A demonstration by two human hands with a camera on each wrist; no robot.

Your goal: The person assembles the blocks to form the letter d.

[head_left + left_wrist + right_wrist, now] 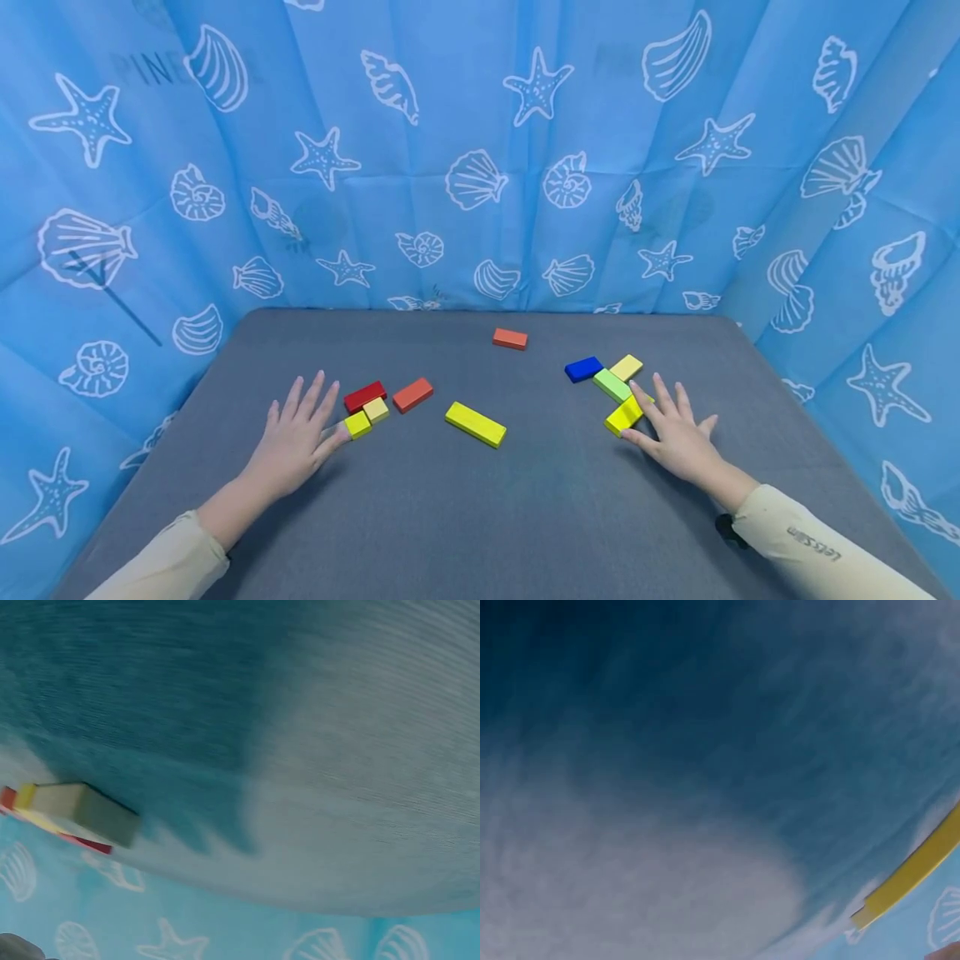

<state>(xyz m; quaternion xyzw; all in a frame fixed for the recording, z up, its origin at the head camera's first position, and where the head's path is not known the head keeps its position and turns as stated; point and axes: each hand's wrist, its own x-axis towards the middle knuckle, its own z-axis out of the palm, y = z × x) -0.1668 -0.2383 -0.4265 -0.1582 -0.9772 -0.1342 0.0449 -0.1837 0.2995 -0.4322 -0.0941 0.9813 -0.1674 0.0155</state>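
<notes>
On the left of the table, my left hand (294, 437) has its fingers spread and its thumb at the near edge of a yellow block (358, 425). Next to that lie a small cream block (377, 409) and a dark red block (365, 397). My right hand (681, 440) also has straight, spread fingers. Its thumb and index fingertips overlap another yellow block (622, 416), hiding part of it. A light green block (612, 385), a cream block (627, 367) and a blue block (583, 369) form a cluster beyond. Yellow also shows in the right wrist view, as a long strip (915, 870).
Between the hands lies a long yellow block (476, 425), with an orange-red block (412, 395) to its left. Another orange-red block (510, 338) is near the back edge. The grey table (480, 525) is surrounded by a blue curtain (480, 108) printed with shells and starfish.
</notes>
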